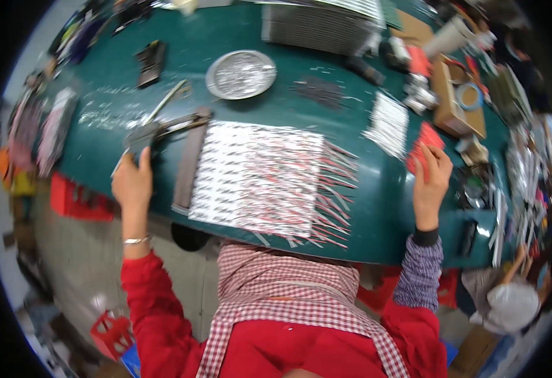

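Near the left front of the table, my left hand (133,181) has thumb and fingers closed on the edge of a blurred grey flat piece (142,136); its exact kind I cannot make out. Touching or just beside that piece lies a dark metal hand tool (184,121). My right hand (432,179) pinches a crumpled red piece (422,140), cloth or plastic, at the right. Between my hands lies a white sheet (222,170) with rows of thin red and grey strips or wires, their ends fanning past its right edge. A brown bar (189,167) borders its left side.
A metal bowl (241,74) of small silvery pieces stands beyond the sheet. Dark thin pieces (320,91) and a white bundle (388,125) lie to its right. A cardboard box (450,94) with tape stands far right; a large grey ridged stack (317,28) is at the back.
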The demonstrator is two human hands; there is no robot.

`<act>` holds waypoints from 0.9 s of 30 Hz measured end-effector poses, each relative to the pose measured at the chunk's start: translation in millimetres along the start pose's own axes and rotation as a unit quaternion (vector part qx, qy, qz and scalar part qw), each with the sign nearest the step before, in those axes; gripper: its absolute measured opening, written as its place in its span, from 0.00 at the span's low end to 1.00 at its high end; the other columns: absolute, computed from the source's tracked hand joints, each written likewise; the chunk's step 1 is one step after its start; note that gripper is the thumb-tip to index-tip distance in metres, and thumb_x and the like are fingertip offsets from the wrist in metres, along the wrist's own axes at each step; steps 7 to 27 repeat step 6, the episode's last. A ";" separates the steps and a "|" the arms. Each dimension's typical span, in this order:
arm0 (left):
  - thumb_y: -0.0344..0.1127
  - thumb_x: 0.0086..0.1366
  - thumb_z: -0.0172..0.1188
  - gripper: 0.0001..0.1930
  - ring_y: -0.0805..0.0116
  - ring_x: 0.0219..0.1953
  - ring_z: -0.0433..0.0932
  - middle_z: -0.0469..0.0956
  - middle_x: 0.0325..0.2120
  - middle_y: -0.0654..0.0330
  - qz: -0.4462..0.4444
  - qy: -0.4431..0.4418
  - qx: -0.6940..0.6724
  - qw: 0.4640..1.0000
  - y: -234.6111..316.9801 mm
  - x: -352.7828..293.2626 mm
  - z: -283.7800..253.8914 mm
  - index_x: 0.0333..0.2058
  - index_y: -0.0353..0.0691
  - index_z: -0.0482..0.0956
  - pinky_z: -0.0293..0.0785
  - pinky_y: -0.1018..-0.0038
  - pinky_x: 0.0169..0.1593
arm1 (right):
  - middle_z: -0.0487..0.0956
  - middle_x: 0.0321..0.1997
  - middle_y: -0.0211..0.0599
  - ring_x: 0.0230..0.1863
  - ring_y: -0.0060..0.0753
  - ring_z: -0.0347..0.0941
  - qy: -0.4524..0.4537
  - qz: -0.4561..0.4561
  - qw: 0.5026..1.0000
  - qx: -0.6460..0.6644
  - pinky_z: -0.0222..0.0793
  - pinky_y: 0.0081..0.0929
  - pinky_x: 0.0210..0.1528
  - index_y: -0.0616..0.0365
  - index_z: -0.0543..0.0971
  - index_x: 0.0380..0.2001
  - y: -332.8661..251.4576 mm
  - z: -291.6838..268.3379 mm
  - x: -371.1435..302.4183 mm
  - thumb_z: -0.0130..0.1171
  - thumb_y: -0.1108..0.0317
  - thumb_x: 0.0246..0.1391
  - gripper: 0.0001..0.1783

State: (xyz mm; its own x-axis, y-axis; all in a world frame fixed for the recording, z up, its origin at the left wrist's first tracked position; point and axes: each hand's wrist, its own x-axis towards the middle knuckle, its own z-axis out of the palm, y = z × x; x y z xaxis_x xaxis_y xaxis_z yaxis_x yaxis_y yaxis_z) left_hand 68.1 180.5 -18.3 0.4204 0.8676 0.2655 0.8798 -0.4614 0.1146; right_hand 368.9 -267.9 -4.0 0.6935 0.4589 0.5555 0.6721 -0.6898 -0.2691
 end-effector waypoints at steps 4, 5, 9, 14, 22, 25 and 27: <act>0.46 0.66 0.60 0.15 0.51 0.36 0.84 0.84 0.33 0.49 0.017 0.094 -0.120 0.988 -6.7 -20.1 0.4 0.41 0.39 0.80 0.78 0.59 0.40 | 0.73 0.58 0.45 0.60 0.50 0.67 -0.114 -0.091 0.978 0.149 0.64 0.40 0.61 0.56 0.79 0.53 -82.3 7.3 13.5 0.62 0.77 0.53 0.22; 0.44 0.66 0.62 0.15 0.55 0.35 0.85 0.84 0.32 0.49 0.023 0.110 -0.159 0.981 -9.1 -25.6 -0.7 0.42 0.39 0.81 0.78 0.61 0.39 | 0.72 0.60 0.45 0.61 0.50 0.66 -0.146 -0.122 0.965 0.178 0.63 0.40 0.63 0.55 0.78 0.54 -107.4 8.2 17.8 0.62 0.77 0.54 0.22; 0.43 0.64 0.63 0.15 0.55 0.36 0.85 0.84 0.34 0.49 0.009 0.093 -0.187 0.978 -13.5 -28.1 -3.6 0.42 0.39 0.80 0.78 0.61 0.41 | 0.72 0.60 0.45 0.61 0.50 0.66 -0.146 -0.130 0.962 0.189 0.63 0.40 0.63 0.55 0.78 0.54 -114.5 13.0 19.2 0.62 0.77 0.54 0.22; 0.43 0.64 0.63 0.15 0.55 0.36 0.85 0.84 0.34 0.49 0.009 0.093 -0.187 0.978 -13.5 -28.1 -3.6 0.42 0.39 0.80 0.78 0.61 0.41 | 0.72 0.60 0.45 0.61 0.50 0.66 -0.146 -0.130 0.962 0.189 0.63 0.40 0.63 0.55 0.78 0.54 -114.5 13.0 19.2 0.62 0.77 0.54 0.22; 0.43 0.64 0.63 0.15 0.55 0.36 0.85 0.84 0.34 0.49 0.009 0.093 -0.187 0.978 -13.5 -28.1 -3.6 0.42 0.39 0.80 0.78 0.61 0.41 | 0.72 0.60 0.45 0.61 0.50 0.66 -0.146 -0.130 0.962 0.189 0.63 0.40 0.63 0.55 0.78 0.54 -114.5 13.0 19.2 0.62 0.77 0.54 0.22; 0.43 0.64 0.63 0.15 0.55 0.36 0.85 0.84 0.34 0.49 0.009 0.093 -0.187 0.978 -13.5 -28.1 -3.6 0.42 0.39 0.80 0.78 0.61 0.41 | 0.72 0.60 0.45 0.61 0.50 0.66 -0.146 -0.130 0.962 0.189 0.63 0.40 0.63 0.55 0.78 0.54 -114.5 13.0 19.2 0.62 0.77 0.54 0.22; 0.43 0.64 0.63 0.15 0.55 0.36 0.85 0.84 0.34 0.49 0.009 0.093 -0.187 0.978 -13.5 -28.1 -3.6 0.42 0.39 0.80 0.78 0.61 0.41 | 0.72 0.60 0.45 0.61 0.50 0.66 -0.146 -0.130 0.962 0.189 0.63 0.40 0.63 0.55 0.78 0.54 -114.5 13.0 19.2 0.62 0.77 0.54 0.22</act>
